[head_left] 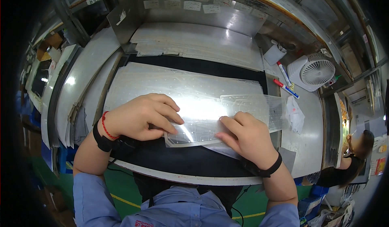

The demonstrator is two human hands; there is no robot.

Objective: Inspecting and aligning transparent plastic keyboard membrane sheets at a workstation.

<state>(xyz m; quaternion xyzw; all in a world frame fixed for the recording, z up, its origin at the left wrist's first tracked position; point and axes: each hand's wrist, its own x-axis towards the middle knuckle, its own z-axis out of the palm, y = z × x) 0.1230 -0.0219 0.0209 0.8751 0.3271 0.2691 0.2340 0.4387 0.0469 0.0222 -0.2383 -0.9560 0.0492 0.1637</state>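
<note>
The grey worktop (306, 146) is the biggest thing, and it holds up all the rest. The black mat (162, 158) lies on it, maybe as a soft bed. A big silver sheet (142, 81) lies on the mat. Behind the mat is a pile of metal sheets (194, 40), perhaps put there to leave room in front. A clear sheet (194, 133) lies over the mat's front part, partly on the silver sheet. A white fan (312, 73) stands right of the mat. Over the mat, the left hand (142, 115) and right hand (249, 138) have bent fingers at the clear sheet, likely to steady it; I can't tell if they grip or just touch. Marker pens (286, 88) lie right of the mat, seemingly within easy reach.
</note>
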